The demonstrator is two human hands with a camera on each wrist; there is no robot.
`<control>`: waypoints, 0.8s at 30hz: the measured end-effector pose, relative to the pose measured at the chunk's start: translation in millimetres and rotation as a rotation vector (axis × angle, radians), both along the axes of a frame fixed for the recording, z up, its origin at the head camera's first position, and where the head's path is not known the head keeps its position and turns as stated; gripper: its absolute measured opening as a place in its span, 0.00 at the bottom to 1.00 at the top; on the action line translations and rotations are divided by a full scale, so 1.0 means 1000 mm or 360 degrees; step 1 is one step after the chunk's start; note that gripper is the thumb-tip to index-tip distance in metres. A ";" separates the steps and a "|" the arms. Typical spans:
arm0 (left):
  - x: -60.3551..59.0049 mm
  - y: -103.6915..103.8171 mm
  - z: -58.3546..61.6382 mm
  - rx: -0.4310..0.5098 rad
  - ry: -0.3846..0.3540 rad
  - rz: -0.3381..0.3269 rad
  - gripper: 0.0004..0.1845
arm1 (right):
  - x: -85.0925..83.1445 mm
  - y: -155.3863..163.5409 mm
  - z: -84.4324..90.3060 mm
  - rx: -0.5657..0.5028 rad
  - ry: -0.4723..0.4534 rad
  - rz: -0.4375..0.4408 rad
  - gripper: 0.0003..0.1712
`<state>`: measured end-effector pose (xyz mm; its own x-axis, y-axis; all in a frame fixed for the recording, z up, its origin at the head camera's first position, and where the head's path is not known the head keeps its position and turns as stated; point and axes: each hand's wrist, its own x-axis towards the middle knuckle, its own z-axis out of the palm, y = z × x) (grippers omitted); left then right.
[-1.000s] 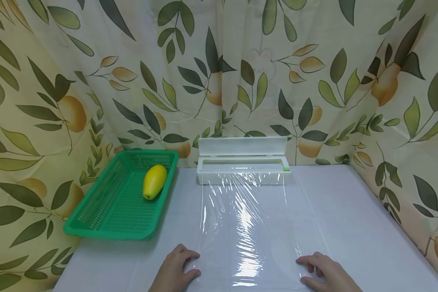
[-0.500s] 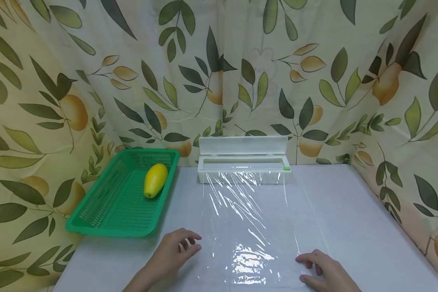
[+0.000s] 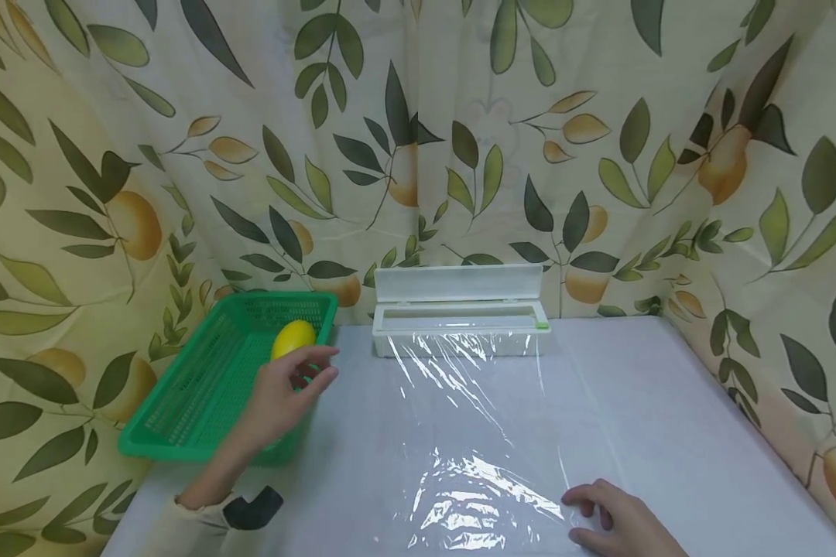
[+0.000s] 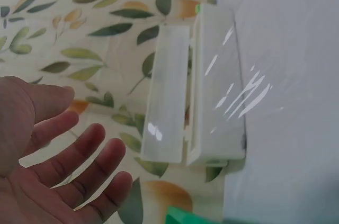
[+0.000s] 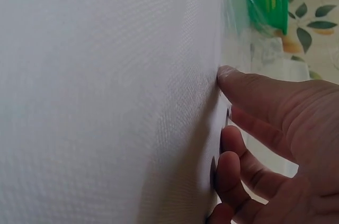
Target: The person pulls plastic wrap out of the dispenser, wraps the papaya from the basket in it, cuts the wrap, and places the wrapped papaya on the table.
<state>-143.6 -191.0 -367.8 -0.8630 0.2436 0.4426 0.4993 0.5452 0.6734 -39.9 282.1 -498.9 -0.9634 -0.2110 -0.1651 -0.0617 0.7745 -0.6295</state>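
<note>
My left hand (image 3: 282,391) is raised over the right side of the green basket (image 3: 174,433), near a yellow oblong fruit (image 3: 294,337) inside it. The hand partly covers the fruit in the head view. In the left wrist view the fingers (image 4: 87,142) are spread and hold nothing. Clear plastic wrap (image 3: 460,480) stretches over the table from a white dispenser box (image 3: 460,344) with its lid raised. At the wrap's right edge near the front, my right hand (image 3: 616,514) rests its fingertips on the table, thumb (image 5: 249,86) and fingers bent but apart.
A white cloth covers the table (image 3: 669,410). Patterned curtains (image 3: 488,155) hang close behind and along both sides. The dispenser stands against the back curtain, with a green slider (image 3: 542,325) at its right end. The basket stands at the left.
My left hand has left the wrap's left edge and moved up and left to the basket. The wrap's front part has shifted and wrinkled slightly. My right hand has stayed in place.
</note>
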 end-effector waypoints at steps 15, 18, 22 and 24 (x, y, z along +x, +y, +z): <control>-0.043 -0.033 0.008 -0.0019 0.0001 0.0140 0.11 | 0.000 -0.003 -0.002 0.0020 -0.0034 -0.0018 0.23; -0.048 -0.037 0.008 -0.0038 0.0026 0.0160 0.11 | -0.001 -0.004 -0.002 0.0034 -0.0031 -0.0032 0.23; -0.058 -0.041 0.007 -0.0069 0.0050 0.0209 0.11 | -0.002 -0.005 -0.001 0.0060 -0.0036 -0.0060 0.23; -0.066 -0.045 0.006 -0.0100 0.0047 0.0245 0.13 | -0.002 -0.005 -0.001 0.0063 -0.0043 -0.0065 0.23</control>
